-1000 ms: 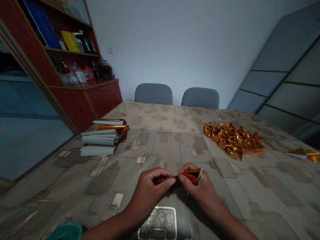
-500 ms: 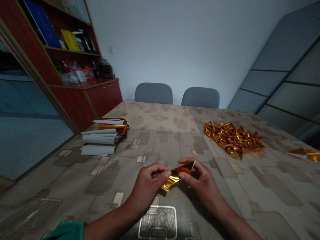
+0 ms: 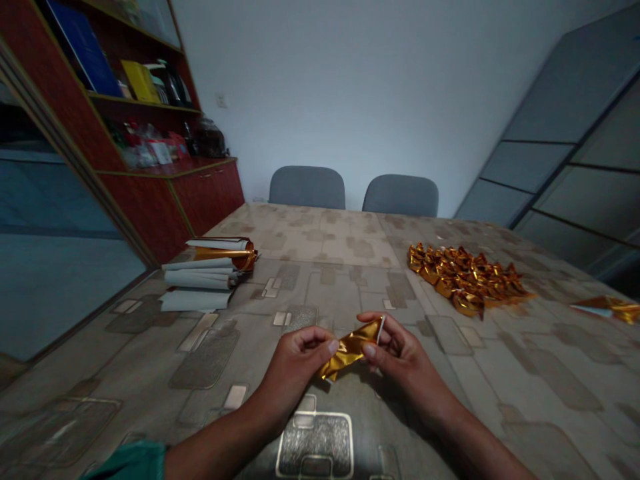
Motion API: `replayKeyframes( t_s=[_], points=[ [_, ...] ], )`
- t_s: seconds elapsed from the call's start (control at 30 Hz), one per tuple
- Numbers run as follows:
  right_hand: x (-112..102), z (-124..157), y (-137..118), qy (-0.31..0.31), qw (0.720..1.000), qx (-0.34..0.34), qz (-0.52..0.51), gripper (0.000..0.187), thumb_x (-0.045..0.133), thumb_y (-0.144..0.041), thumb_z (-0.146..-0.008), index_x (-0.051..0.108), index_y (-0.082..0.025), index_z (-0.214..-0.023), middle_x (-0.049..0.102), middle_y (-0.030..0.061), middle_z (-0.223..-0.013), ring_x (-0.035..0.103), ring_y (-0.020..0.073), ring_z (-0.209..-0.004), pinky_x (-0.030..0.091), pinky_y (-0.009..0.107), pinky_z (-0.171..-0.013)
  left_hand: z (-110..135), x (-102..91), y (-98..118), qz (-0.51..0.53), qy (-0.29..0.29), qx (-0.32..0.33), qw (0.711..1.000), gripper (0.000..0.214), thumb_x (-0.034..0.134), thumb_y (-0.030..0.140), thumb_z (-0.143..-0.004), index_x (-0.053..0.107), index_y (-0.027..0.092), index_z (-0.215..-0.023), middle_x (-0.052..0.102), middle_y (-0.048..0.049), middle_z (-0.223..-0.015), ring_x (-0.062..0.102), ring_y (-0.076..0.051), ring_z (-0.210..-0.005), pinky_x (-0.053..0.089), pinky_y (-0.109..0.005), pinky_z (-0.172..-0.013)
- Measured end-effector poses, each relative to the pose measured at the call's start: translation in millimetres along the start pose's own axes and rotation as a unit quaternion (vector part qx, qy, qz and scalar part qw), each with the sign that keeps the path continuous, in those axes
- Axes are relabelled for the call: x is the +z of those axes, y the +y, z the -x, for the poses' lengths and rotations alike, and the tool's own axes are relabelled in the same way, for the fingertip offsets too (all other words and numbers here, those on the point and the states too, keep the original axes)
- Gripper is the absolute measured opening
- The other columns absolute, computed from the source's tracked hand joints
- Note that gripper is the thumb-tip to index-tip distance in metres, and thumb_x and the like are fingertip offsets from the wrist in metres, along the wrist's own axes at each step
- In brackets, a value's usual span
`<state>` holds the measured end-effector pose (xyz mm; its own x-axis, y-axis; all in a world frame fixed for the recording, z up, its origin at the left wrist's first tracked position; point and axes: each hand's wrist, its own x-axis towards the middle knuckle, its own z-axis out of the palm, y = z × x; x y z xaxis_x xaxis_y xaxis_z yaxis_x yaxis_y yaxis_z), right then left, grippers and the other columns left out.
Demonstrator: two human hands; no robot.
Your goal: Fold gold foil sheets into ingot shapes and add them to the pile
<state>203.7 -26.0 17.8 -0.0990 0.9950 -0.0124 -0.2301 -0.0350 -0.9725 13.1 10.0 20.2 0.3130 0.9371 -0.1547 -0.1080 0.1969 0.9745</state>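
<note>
The left hand [image 3: 298, 361] and right hand [image 3: 406, 359] pinch creased, shiny gold foil [image 3: 351, 348] with a pale edge; crinkled, pointed metallic pieces [image 3: 463, 277] cluster on the patterned table [image 3: 345, 237].

The single camera is worn on the person's head. It looks forward and downward over the patterned tablecloth [image 3: 280, 440], with the left hand [image 3: 294, 365] and the right hand [image 3: 401, 357] near, at lower middle. Farther away, the view reaches the grey chair backs [image 3: 307, 187] and the pale wall [image 3: 320, 87].
</note>
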Motion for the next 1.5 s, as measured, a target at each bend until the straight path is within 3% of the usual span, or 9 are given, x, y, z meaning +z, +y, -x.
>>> replayKeyframes(
  t_s=[0.1, 0.27, 0.47, 0.6, 0.7, 0.9, 1.1, 1.33, 1.5],
  points=[
    [-1.5, 3.3, -4.9, -0.012, 0.999, 0.033, 0.022, 0.045, 0.079, -0.049, -0.082, 0.067, -0.024, -0.118, 0.069, 0.0028, -0.093, 0.061, 0.0156, -0.08, 0.045, 0.026, -0.071, 1.3, 1.1, -0.2, -0.023, -0.021, 0.002, 1.0, 0.03, 0.079, 0.043, -0.071, 0.07, 0.014, -0.07, 0.061, 0.0015, -0.06, 0.052, -0.011, -0.056, 0.038, -0.022, -0.054],
    [1.6, 2.3, -5.7, -0.016, 0.998, 0.022, 0.052, 0.033, 0.083, -0.048, -0.077, 0.072, -0.017, -0.08, 0.057, -0.0026, -0.065, 0.046, 0.0098, -0.059, 0.034, 0.022, -0.055, 4.4, 2.2, -0.4, -0.058, -0.052, 0.023, 0.997, 0.031, 0.078, 0.043, -0.074, 0.072, 0.013, -0.07, 0.063, -0.0017, -0.064, 0.055, -0.013, -0.062, 0.041, -0.023, -0.059],
    [0.9, -0.7, -4.1, 0.071, 0.997, 0.006, -0.004, 0.031, 0.083, -0.046, -0.076, 0.071, -0.019, -0.081, 0.058, -0.0032, -0.064, 0.046, 0.0098, -0.057, 0.032, 0.021, -0.053, 5.9, 1.0, -1.1, 0.109, -0.035, -0.039, 0.993, 0.054, 0.06, 0.063, -0.087, 0.074, 0.014, -0.104, 0.072, -0.0099, -0.087, 0.064, -0.019, -0.071, 0.051, -0.031, -0.064],
    [0.1, -0.7, -2.9, 0.102, 0.994, -0.022, 0.024, 0.03, 0.082, -0.046, -0.078, 0.071, -0.019, -0.081, 0.058, -0.0028, -0.065, 0.047, 0.0102, -0.059, 0.034, 0.021, -0.054, 7.0, 0.8, -7.2, 0.149, -0.075, -0.025, 0.986, 0.043, 0.077, 0.051, -0.08, 0.071, 0.018, -0.106, 0.072, -0.0093, -0.102, 0.065, -0.021, -0.089, 0.052, -0.029, -0.074],
    [1.9, 1.1, -0.7, 0.091, 0.995, -0.032, 0.036, 0.026, 0.08, -0.044, -0.082, 0.071, -0.02, -0.082, 0.059, -0.0027, -0.067, 0.047, 0.0105, -0.061, 0.034, 0.021, -0.055, 7.2, 1.7, -11.0, 0.112, -0.069, -0.017, 0.991, 0.037, 0.089, 0.036, -0.069, 0.071, 0.018, -0.095, 0.073, -0.0047, -0.092, 0.065, -0.018, -0.084, 0.049, -0.027, -0.076],
    [-0.5, 3.5, -2.5, 0.031, 0.993, -0.067, 0.089, 0.015, 0.078, -0.037, -0.084, 0.074, -0.023, -0.085, 0.061, -0.0015, -0.071, 0.051, 0.012, -0.061, 0.037, 0.023, -0.054, 6.8, 1.3, -0.9, 0.032, -0.034, 0.044, 0.998, 0.017, 0.081, 0.031, -0.074, 0.072, 0.017, -0.079, 0.069, -0.002, -0.078, 0.062, -0.017, -0.077, 0.047, -0.028, -0.076],
    [-5.1, 1.1, -9.5, -0.022, 0.966, -0.196, 0.166, 0.006, 0.077, -0.031, -0.085, 0.077, -0.026, -0.082, 0.065, 0.0034, -0.093, 0.062, 0.0185, -0.086, 0.047, 0.027, -0.072, 6.4, -1.6, 3.9, 0.001, -0.042, 0.134, 0.99, 0.001, 0.076, 0.019, -0.075, 0.076, 0.02, -0.075, 0.067, -0.0047, -0.101, 0.063, -0.021, -0.101, 0.045, -0.027, -0.088],
    [-5.6, 2.4, -9.1, -0.014, 0.945, -0.25, 0.211, 0.01, 0.074, -0.037, -0.089, 0.076, -0.028, -0.085, 0.063, 0.0027, -0.095, 0.062, 0.0176, -0.083, 0.047, 0.025, -0.067, 12.1, 4.4, 4.3, 0.18, -0.061, -0.032, 0.981, 0.037, 0.075, 0.011, -0.069, 0.075, 0.025, -0.104, 0.07, -0.0024, -0.095, 0.065, -0.016, -0.078, 0.051, -0.029, -0.076],
    [-6.1, 4.6, -9.1, 0.011, 0.924, -0.278, 0.261, 0.004, 0.073, -0.03, -0.09, 0.076, -0.029, -0.089, 0.063, 0.0033, -0.094, 0.062, 0.0187, -0.08, 0.048, 0.026, -0.063, 17.3, 7.4, 1.7, 0.314, -0.093, -0.088, 0.941, 0.055, 0.082, 0.016, -0.07, 0.068, 0.025, -0.123, 0.07, -0.0075, -0.111, 0.066, -0.021, -0.099, 0.054, -0.037, -0.09]
  ],
)
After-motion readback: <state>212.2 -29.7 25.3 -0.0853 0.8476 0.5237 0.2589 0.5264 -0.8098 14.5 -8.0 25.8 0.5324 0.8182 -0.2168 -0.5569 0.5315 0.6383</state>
